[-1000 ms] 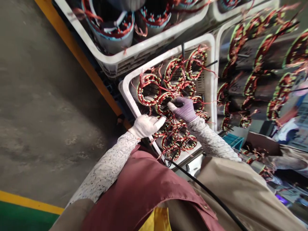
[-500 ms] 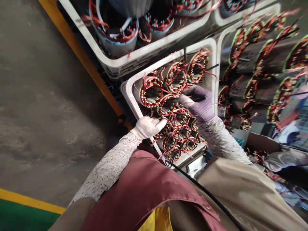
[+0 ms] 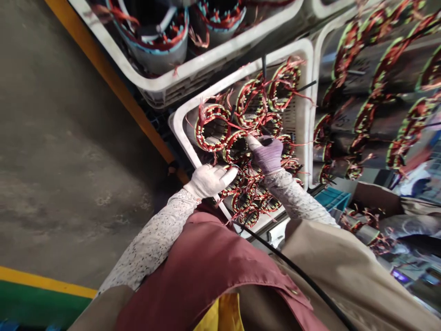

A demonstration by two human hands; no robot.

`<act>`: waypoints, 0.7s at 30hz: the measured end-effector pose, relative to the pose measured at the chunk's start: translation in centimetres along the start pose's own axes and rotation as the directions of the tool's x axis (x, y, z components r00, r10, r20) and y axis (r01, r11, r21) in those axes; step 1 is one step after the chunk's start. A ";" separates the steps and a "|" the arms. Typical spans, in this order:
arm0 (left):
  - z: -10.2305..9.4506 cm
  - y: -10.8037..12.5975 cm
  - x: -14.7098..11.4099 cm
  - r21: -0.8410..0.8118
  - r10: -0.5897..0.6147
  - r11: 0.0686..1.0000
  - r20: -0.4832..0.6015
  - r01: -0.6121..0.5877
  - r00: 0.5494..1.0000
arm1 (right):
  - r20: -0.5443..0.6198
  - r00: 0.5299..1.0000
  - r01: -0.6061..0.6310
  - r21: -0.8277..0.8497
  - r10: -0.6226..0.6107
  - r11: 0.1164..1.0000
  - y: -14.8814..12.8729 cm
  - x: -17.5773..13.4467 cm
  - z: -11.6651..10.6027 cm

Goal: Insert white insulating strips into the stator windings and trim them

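A white plastic crate (image 3: 241, 78) holds several motor stators (image 3: 212, 128), upright, with red windings and light-tipped slots around their open ends. My left hand (image 3: 210, 179), in a whitish glove, lies over the crate's near-left rim. Its fingers are bent together and reach the stators beside it; what they hold, if anything, is hidden. My right hand (image 3: 268, 154), in a purple glove with pale fingertips, is lowered among the stators. Its thumb and fingers are closed at the edge of a middle stator (image 3: 236, 146). I cannot make out what is between them.
Another white crate (image 3: 165, 82) with larger blue-edged stators stands beyond. On the right, a crate (image 3: 319, 41) holds stators lying on their sides. A black cable (image 3: 292, 264) crosses my red apron. A yellow floor line (image 3: 103, 82) runs along the left.
My right hand has moved left and slightly down, uncovering stators on the crate's right side. My left hand stays at the rim. The view has shifted slightly.
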State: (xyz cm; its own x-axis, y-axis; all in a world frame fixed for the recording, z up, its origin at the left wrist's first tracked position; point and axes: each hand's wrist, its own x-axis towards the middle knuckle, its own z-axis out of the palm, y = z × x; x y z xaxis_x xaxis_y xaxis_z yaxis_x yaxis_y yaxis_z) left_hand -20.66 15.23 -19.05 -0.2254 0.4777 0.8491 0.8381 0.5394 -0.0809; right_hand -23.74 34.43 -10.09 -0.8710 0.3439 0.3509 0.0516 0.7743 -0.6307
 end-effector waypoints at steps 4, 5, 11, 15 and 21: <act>0.0 0.1 0.2 -0.035 -0.022 0.999 0.062 0.024 0.998 | -0.047 0.998 0.040 -0.050 -0.042 0.998 -0.1 0.1 0.5; 0.1 0.2 0.2 -0.036 -0.023 0.999 0.077 0.026 0.997 | -0.038 0.998 0.049 -0.066 -0.052 0.997 -0.1 0.1 0.7; 0.4 0.3 0.3 -0.007 -0.001 1.000 -0.007 0.001 1.000 | 0.065 0.992 0.112 -0.110 -0.106 0.988 -0.9 0.4 0.1; 0.4 0.3 0.3 0.009 -0.011 1.000 0.005 0.011 1.000 | -0.056 0.987 0.151 -0.005 -0.151 0.988 -1.4 0.2 -2.1; 0.3 0.3 0.4 -0.019 -0.035 0.999 0.044 0.036 0.998 | 0.113 0.984 0.099 0.303 -0.138 0.948 -0.6 -0.6 -4.3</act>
State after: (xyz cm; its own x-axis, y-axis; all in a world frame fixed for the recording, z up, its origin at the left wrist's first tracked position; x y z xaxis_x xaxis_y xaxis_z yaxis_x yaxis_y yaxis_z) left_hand -20.62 15.82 -18.91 -0.2767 0.4886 0.8274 0.8387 0.5431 -0.0402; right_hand -21.19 36.05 -6.98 -0.9193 0.1711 0.3544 -0.1849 0.6073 -0.7727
